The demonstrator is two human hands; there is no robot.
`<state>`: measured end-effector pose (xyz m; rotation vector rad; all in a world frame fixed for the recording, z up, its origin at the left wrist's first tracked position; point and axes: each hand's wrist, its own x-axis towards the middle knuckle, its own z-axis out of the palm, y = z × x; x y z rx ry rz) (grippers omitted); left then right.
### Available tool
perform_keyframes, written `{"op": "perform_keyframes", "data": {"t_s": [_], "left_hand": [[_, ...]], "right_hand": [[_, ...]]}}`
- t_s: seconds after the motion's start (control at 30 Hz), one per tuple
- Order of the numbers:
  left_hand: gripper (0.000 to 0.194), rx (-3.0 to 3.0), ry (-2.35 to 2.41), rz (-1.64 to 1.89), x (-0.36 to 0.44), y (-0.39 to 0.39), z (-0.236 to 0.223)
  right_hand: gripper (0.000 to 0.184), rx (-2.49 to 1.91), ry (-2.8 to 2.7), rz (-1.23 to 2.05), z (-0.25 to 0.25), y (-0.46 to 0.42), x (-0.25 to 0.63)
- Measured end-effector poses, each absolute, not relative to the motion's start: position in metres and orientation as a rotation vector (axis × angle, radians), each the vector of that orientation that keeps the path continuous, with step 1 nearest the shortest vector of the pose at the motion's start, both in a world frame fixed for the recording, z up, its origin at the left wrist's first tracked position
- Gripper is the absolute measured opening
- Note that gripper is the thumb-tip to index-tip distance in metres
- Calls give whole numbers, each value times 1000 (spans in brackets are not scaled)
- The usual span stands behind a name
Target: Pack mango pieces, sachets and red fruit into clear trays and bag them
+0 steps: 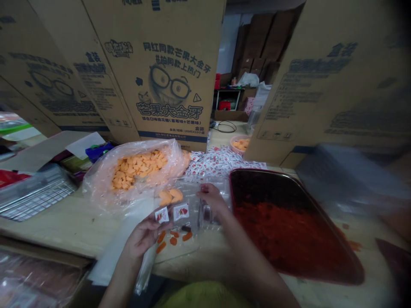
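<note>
In front of me lies a clear plastic tray (192, 222). Two pale orange candies (171, 196), two small printed sachets (181, 211), several darker orange-red gummy pieces (173, 241) and a dark piece (186, 229) are in it. My left hand (144, 234) has its fingers closed at the tray's left edge, right beside one sachet. At the upper right edge, my right hand (212, 196) pinches the rim with bent fingers; its exact grip is partly hidden. More clear empty trays (221, 188) sit under and beyond the right wrist.
A plastic bag (96, 182) of orange candies lies behind left, a sachet pile (215, 162) behind the trays. To the right is a large dark tray (348, 265) of red pieces. Printed cartons (173, 124) stand behind; a wire rack (38, 192) sits left. Clear sheets (112, 252) lie near my left arm.
</note>
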<state>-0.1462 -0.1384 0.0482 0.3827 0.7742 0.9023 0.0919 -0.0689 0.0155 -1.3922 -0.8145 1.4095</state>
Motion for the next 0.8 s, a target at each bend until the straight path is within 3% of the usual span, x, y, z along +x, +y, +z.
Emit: {"op": "perform_keyframes", "data": {"t_s": [0.27,0.53,0.8], "left_hand": [[32,391,783,887,-145,-140,47],[45,405,756,904,-145,-138,42],[35,412,798,882,-144,-139,49]], "right_hand": [[38,-1371,-759,1473,13,-66,95],[35,-1398,-779,1403,22,-68,90],[38,-1277,-706,1614,20,-70,95]]}}
